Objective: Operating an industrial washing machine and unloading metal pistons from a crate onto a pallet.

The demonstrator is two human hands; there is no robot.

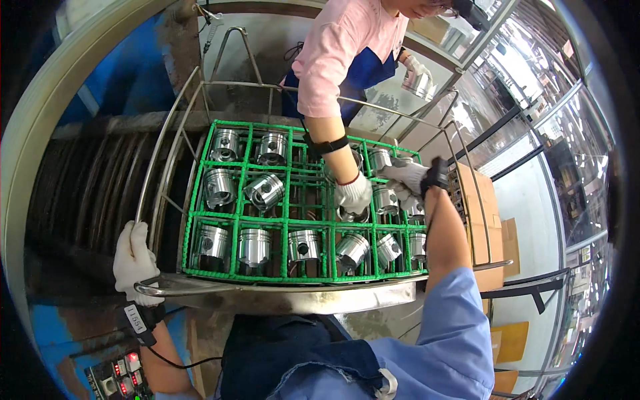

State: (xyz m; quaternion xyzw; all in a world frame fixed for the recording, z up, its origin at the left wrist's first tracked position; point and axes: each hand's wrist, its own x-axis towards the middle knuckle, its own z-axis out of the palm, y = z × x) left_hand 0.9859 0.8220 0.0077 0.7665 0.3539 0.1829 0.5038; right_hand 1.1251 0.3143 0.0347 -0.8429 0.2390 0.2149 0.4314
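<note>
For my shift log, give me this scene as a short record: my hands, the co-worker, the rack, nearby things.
Left hand: white-gloved, at the left end of the steel carrier
Right hand: white-gloved, over pistons on the right side of the rack; grip unclear
Co-worker: one gloved hand down in the rack, other hand holding a shiny metal part
Rack: green grid, pistons in many compartments
Nearby: cardboard box, right of the rack

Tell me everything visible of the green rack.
The green rack is a rectangular grid, its surface textured, perhaps plastic. It lies flat inside a railed metal frame. Silvery pistons occupy many compartments. The wearer's right hand and a co-worker's gloved hand are over its right half; whether either touches it is unclear.
</note>
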